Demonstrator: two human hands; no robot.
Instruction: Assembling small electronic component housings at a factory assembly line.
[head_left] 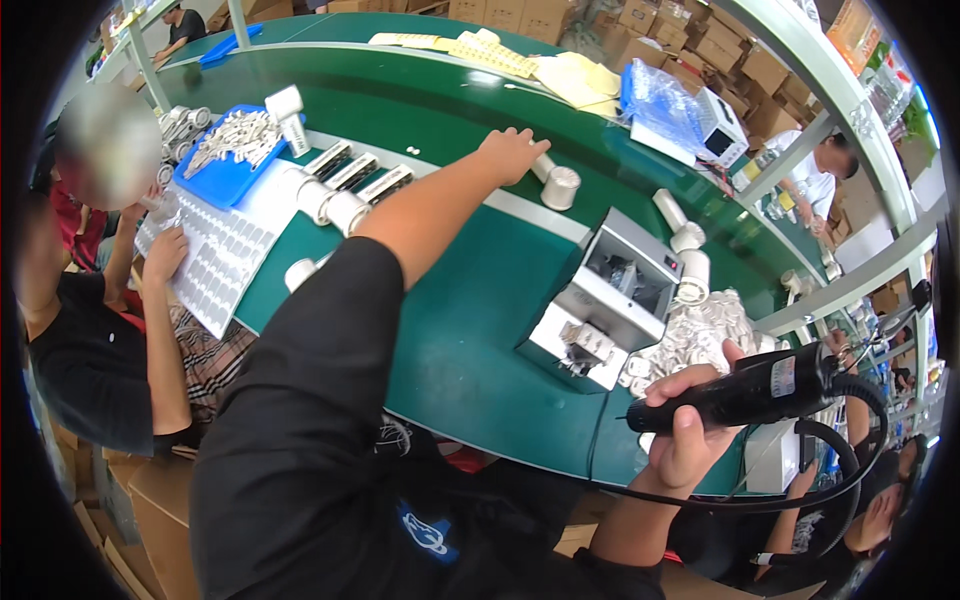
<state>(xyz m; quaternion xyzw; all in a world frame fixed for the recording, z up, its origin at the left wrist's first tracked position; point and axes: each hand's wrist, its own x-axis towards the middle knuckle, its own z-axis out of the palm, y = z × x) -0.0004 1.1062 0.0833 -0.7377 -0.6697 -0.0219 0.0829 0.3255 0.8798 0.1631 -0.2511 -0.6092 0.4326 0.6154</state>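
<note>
My left hand [507,157] is stretched far across the green table, fingers curled around the handle end of a white handheld device [560,187] with a round drum-shaped head. Part of that handle is hidden under my fingers. In my right hand [690,435], at the near right, I hold a black electric screwdriver [740,392] with its tip pointing left and a black cable at its back. A grey metal screw feeder [610,295] stands between my hands. Right of it lies a heap of small white plastic parts [700,335].
More white devices [692,275] lie behind the feeder, others [345,208] left of my arm. A blue tray [230,155] holds small white parts. At left a co-worker's hand [165,255] rests by a sheet of grey labels [215,260]. A metal frame post [870,280] curves at right.
</note>
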